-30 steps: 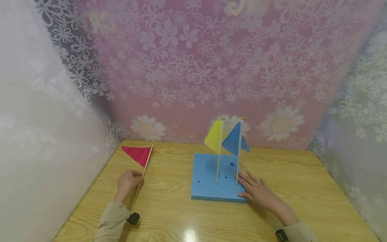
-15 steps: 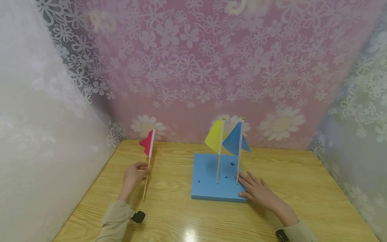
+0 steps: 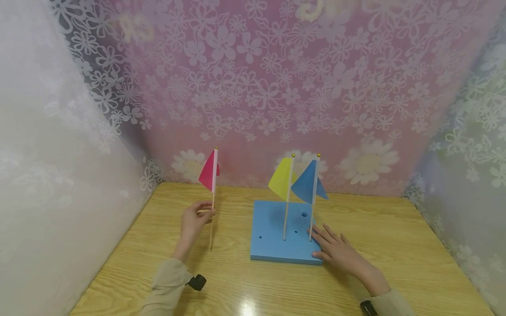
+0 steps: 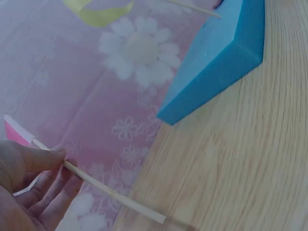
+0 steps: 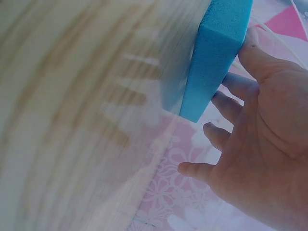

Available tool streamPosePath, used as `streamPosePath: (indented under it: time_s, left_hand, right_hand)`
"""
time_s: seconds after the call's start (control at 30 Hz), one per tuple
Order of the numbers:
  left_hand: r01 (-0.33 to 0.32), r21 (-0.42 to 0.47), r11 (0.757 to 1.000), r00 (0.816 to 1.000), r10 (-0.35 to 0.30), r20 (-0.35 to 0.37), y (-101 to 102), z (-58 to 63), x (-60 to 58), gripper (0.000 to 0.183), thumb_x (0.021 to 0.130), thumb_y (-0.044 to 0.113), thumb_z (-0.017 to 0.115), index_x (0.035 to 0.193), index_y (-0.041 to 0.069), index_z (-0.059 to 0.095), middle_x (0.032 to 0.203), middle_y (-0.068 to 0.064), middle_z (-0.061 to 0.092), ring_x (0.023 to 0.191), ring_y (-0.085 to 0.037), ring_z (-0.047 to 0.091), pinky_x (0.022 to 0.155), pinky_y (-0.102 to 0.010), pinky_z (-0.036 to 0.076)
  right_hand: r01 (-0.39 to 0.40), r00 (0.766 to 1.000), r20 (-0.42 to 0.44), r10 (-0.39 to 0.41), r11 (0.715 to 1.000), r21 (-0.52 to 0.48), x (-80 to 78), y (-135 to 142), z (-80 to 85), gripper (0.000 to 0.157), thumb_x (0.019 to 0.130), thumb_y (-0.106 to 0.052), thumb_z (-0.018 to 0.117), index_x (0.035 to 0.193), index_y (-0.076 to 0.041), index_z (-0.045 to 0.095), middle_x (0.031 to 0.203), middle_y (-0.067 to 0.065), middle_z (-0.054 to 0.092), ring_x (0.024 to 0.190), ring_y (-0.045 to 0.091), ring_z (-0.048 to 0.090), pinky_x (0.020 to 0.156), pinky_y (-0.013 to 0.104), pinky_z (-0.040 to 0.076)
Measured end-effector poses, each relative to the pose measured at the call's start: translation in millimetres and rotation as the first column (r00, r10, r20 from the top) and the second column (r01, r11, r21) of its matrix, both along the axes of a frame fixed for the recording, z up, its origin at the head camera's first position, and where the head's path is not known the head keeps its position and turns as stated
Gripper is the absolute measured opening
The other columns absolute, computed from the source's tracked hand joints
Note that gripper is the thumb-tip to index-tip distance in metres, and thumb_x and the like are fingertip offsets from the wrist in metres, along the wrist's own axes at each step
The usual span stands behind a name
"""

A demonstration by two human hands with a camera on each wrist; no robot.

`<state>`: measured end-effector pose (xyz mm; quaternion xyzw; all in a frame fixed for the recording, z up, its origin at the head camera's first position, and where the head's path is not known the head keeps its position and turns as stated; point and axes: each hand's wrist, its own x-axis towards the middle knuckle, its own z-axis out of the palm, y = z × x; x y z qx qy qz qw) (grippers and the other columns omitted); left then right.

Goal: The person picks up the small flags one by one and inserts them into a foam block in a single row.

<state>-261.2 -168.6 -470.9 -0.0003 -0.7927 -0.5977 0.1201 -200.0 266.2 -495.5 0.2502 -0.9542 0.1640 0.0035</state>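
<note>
My left hand (image 3: 195, 221) pinches the thin wooden stick of a red flag (image 3: 207, 172) between thumb and fingers. The flag stands nearly upright to the left of a blue foam block (image 3: 270, 250); in the left wrist view the stick's lower end (image 4: 153, 215) points down close over the table. My right hand (image 3: 341, 253) rests with spread fingers on the right edge of the block, thumb at its front corner. A yellow flag (image 3: 280, 179) and a blue flag (image 3: 304, 182) stand upright in the block, the blue one right by the right fingertips.
The block's top has further holes: a small one (image 3: 260, 237) at left, another small one (image 3: 295, 231) near the middle and a larger one (image 3: 304, 214) at the back. A wood-grain table (image 3: 233, 285) lies below, with floral cloth walls (image 3: 253, 101) behind and beside it.
My left hand has moved right and away from me, raising the red flag from a low slant to nearly upright. The right hand and block have stayed put.
</note>
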Motion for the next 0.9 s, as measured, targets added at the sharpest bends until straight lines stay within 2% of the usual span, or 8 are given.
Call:
streamPosePath:
  time_s: [0.17, 0.33, 0.47, 0.5, 0.57, 0.73, 0.8, 0.9]
  left_hand:
    - [0.038, 0.053, 0.998, 0.996, -0.034, -0.080, 21, 3.0, -2.8, 0.029, 0.090, 0.003, 0.076, 0.118, -0.003, 0.070, 0.112, -0.025, 0.070, 0.095, -0.038, 0.073, 0.070, -0.027, 0.062]
    - [0.097, 0.098, 0.990, 0.985, -0.082, -0.154, 41, 5.7, -5.5, 0.031, 0.089, 0.003, 0.076, 0.118, -0.007, 0.069, 0.110, -0.025, 0.070, 0.096, -0.041, 0.072, 0.070, -0.026, 0.062]
    - [0.139, 0.127, 0.982, 0.972, -0.111, -0.207, 57, 7.5, -6.6, 0.027, 0.090, 0.004, 0.076, 0.114, -0.004, 0.070, 0.109, -0.025, 0.070, 0.094, -0.044, 0.071, 0.070, -0.025, 0.061]
    - [0.143, 0.135, 0.981, 0.971, -0.112, -0.212, 61, 8.0, -6.8, 0.026, 0.090, 0.003, 0.076, 0.115, -0.004, 0.070, 0.109, -0.026, 0.070, 0.094, -0.044, 0.071, 0.071, -0.026, 0.061]
    - [0.159, 0.158, 0.975, 0.966, -0.121, -0.227, 70, 12.6, -4.2, 0.025, 0.090, 0.001, 0.075, 0.114, -0.003, 0.070, 0.109, -0.027, 0.069, 0.094, -0.045, 0.070, 0.073, -0.035, 0.063]
    - [0.197, 0.194, 0.961, 0.960, -0.150, -0.236, 89, 14.2, -1.6, 0.026, 0.090, -0.001, 0.075, 0.114, -0.006, 0.069, 0.107, -0.026, 0.069, 0.093, -0.046, 0.070, 0.075, -0.042, 0.063]
    - [0.207, 0.195, 0.959, 0.958, -0.159, -0.238, 96, 10.3, -2.7, 0.026, 0.090, -0.001, 0.075, 0.114, -0.005, 0.068, 0.107, -0.024, 0.069, 0.093, -0.046, 0.070, 0.074, -0.036, 0.063]
    - [0.206, 0.199, 0.958, 0.959, -0.156, -0.237, 106, 9.3, -2.6, 0.026, 0.089, -0.001, 0.076, 0.113, -0.004, 0.069, 0.106, -0.021, 0.070, 0.092, -0.045, 0.070, 0.074, -0.037, 0.063]
  right_hand:
    - [-0.005, 1.000, -0.001, 0.005, 1.000, -0.004, 0.2, 1, -1.1, 0.067, 0.100, -0.042, 0.061, 0.154, -0.007, 0.043, 0.160, 0.018, 0.036, 0.146, 0.051, 0.025, 0.103, 0.083, 0.023]
    - [-0.003, 1.000, 0.010, 0.003, 1.000, -0.004, -0.1, 1, -1.2, 0.067, 0.100, -0.041, 0.060, 0.154, -0.006, 0.042, 0.160, 0.018, 0.035, 0.147, 0.051, 0.024, 0.105, 0.083, 0.022]
    - [0.004, 1.000, 0.019, -0.004, 1.000, -0.004, -0.1, 1, 0.1, 0.067, 0.100, -0.041, 0.060, 0.155, -0.007, 0.041, 0.161, 0.018, 0.035, 0.147, 0.050, 0.024, 0.105, 0.083, 0.021]
    - [0.003, 1.000, 0.016, -0.003, 1.000, -0.002, 0.2, 1, 0.6, 0.067, 0.100, -0.041, 0.060, 0.155, -0.007, 0.041, 0.160, 0.018, 0.036, 0.147, 0.050, 0.024, 0.105, 0.083, 0.022]
    - [0.002, 1.000, 0.013, -0.002, 1.000, -0.004, 0.2, 1, 0.7, 0.067, 0.100, -0.041, 0.060, 0.155, -0.007, 0.042, 0.160, 0.018, 0.036, 0.147, 0.050, 0.024, 0.104, 0.083, 0.022]
    - [0.001, 1.000, 0.006, -0.001, 1.000, -0.007, 0.1, 2, -1.5, 0.067, 0.100, -0.043, 0.059, 0.155, -0.008, 0.042, 0.160, 0.016, 0.036, 0.147, 0.049, 0.025, 0.104, 0.083, 0.023]
    - [0.004, 1.000, 0.006, -0.004, 1.000, -0.006, 0.1, 2, -2.4, 0.067, 0.100, -0.043, 0.060, 0.155, -0.008, 0.042, 0.160, 0.016, 0.036, 0.147, 0.049, 0.024, 0.105, 0.082, 0.023]
    - [0.007, 1.000, 0.003, -0.007, 1.000, -0.001, 0.4, 2, -2.0, 0.068, 0.100, -0.042, 0.060, 0.155, -0.008, 0.041, 0.161, 0.017, 0.036, 0.147, 0.049, 0.024, 0.105, 0.082, 0.022]
